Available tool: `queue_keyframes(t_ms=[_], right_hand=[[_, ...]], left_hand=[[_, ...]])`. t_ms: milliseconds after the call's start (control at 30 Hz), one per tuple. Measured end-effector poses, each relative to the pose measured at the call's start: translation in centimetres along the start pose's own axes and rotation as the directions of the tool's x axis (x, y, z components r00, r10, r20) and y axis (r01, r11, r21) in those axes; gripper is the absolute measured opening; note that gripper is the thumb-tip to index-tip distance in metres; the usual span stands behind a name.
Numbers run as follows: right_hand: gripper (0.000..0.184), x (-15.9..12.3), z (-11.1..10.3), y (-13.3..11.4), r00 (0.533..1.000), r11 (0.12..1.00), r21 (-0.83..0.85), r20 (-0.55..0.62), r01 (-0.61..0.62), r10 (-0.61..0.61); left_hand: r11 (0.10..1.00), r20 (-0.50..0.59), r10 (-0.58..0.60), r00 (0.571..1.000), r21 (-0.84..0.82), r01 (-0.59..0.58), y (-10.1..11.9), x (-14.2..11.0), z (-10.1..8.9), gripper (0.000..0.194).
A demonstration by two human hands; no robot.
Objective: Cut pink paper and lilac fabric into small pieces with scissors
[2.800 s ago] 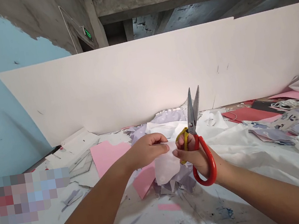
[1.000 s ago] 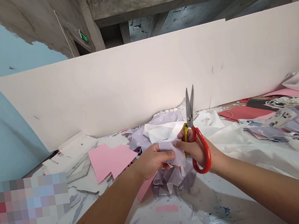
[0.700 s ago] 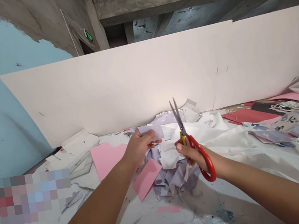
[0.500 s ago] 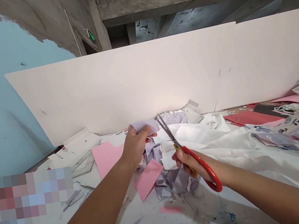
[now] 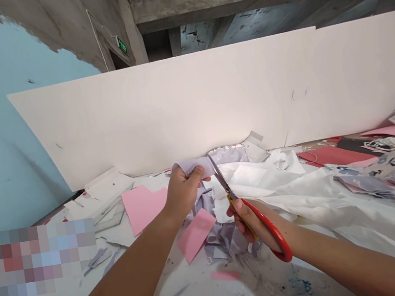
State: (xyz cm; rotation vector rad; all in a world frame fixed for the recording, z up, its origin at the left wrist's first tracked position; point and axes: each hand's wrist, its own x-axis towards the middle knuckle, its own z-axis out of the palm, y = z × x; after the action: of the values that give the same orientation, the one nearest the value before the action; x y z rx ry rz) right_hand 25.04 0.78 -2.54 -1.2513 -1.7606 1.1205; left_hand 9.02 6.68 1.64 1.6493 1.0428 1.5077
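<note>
My left hand (image 5: 184, 187) pinches a piece of lavender fabric (image 5: 198, 166) between thumb and fingers, held up above the table. In my right hand (image 5: 247, 219) is a pair of scissors (image 5: 230, 190) with red and yellow handles, its blades pointing up and left. The blades lie at the right edge of the lavender fabric and look nearly closed; whether they are cutting into it I cannot tell. Below the hands lies a pink rectangular piece (image 5: 197, 235) on a heap of lavender patterned scraps (image 5: 229, 237).
White cloth (image 5: 323, 193) spreads to the right. Patterned fabric pieces (image 5: 369, 181) and red sheets (image 5: 335, 154) lie beyond it. A larger pink piece (image 5: 144, 205) and card pieces (image 5: 106, 194) are at left. A tall white board (image 5: 184, 110) stands behind the table.
The scissor blades have come closer together and now meet the fabric's right edge. My left hand has shifted slightly right with the lavender fabric.
</note>
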Motion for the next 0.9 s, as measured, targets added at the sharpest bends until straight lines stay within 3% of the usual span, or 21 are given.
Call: queue_keyframes(t_ms=[333,500,667,767,900], right_hand=[[0.051,0.3,0.1,0.7,0.999,1.000,0.027,-0.034,0.016,-0.015],[0.050,0.1,0.0,0.3,1.000,1.000,0.021,-0.017,0.010,-0.010],[0.049,0.4,0.1,0.5,0.999,0.998,0.059,-0.047,0.026,-0.023],[0.043,0.7,-0.5,0.2,0.998,0.995,0.098,-0.054,-0.023,0.028],[0.031,1.3,-1.9,0.0,0.986,0.984,-0.073,-0.007,-0.164,0.164]], left_hand=[[0.999,0.051,-0.020,0.999,-0.034,0.021,0.3,-0.3,0.2,0.029],[0.994,0.050,-0.089,0.995,-0.063,0.092,0.4,-0.4,0.3,0.025],[0.958,0.038,-0.097,0.995,-0.268,0.104,-0.1,0.2,0.0,0.025],[0.920,0.159,-0.144,0.977,-0.341,0.192,-0.3,0.8,-0.7,0.016],[0.927,0.406,-0.168,0.898,-0.246,0.285,0.3,1.5,-2.6,0.012]])
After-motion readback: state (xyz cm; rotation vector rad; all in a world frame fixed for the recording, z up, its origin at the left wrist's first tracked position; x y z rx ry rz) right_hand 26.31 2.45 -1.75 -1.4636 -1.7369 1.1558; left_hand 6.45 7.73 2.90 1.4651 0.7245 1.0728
